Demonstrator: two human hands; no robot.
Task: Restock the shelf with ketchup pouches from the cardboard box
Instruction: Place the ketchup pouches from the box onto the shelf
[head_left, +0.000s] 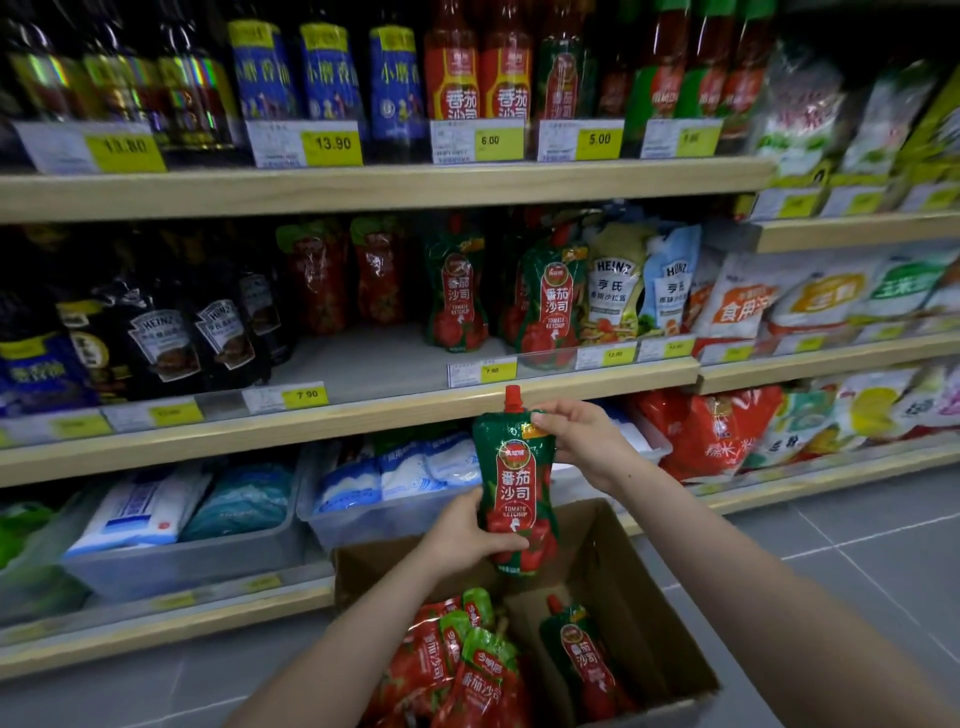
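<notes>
Green-and-red, glossy and upright, the plastic ketchup pouch with the red screw cap (517, 488) is in both your hands, raised above the open brown cardboard box (618, 577) and just below the front edge of the pale wooden middle shelf (363, 415). Your left hand (467, 535) wraps its lower half, thumb across the front and fingers curled behind. Your right hand (582, 441) pinches the top right corner beside the cap.

In the box beneath lie more pouches: a heap of red ones with green tops (457, 660) on the left and one green pouch (584, 654) leaning on the right. On the middle shelf two matching green pouches (545, 301) stand upright, with bare grey shelf to their left. Yellow price tags (498, 370) line the shelf edge.
</notes>
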